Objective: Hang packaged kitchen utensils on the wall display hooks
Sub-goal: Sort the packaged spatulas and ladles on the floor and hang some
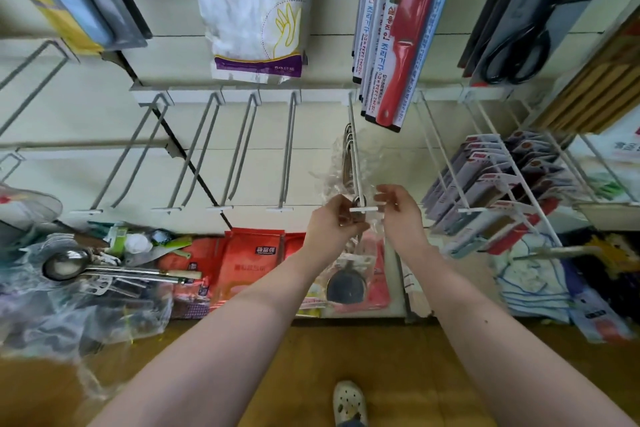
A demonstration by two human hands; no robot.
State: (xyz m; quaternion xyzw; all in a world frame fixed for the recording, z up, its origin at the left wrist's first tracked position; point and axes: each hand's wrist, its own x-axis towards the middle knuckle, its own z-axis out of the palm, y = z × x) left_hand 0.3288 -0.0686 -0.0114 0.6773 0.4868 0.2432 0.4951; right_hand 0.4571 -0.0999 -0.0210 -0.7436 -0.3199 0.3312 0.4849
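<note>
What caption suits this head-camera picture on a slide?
The left hand and right hand hold a plastic-wrapped utensil at the tip of a white wall hook, beside empty hooks.

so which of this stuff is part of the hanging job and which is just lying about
In the job: wrapped utensil, white hook, left hand, right hand, ladle pile.
Lying about: glove pack, red knife pack, scissors, red packets.

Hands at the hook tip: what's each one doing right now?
Left hand: grips the top of the packaged utensil at the hook tip.
Right hand: pinches the same utensil's clear wrapper.
</note>
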